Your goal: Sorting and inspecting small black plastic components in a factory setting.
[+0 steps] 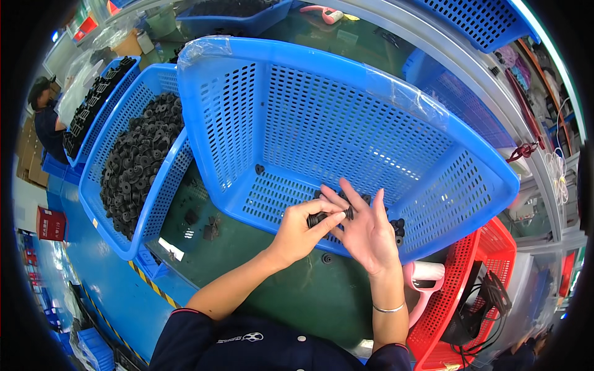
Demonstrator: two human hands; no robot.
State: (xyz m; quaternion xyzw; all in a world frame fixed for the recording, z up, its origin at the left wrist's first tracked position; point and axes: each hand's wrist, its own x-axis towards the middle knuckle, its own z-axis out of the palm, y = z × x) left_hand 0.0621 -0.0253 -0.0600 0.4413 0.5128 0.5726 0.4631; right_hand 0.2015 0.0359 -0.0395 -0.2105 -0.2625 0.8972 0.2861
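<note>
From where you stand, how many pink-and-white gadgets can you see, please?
2: the near gadget beside the red basket; the far gadget beyond the large blue basket. Others may be hidden.

I count two hands [291,238], one bracelet [388,310] and two pink-and-white objects [427,271]. The heaped black pieces [137,157] are past counting.

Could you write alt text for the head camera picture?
A person's left hand holds small black parts beside the open right hand, at the near edge of a large blue basket holding some loose pieces. A second blue basket, left, is heaped with black rings; a red basket stands right.
</note>
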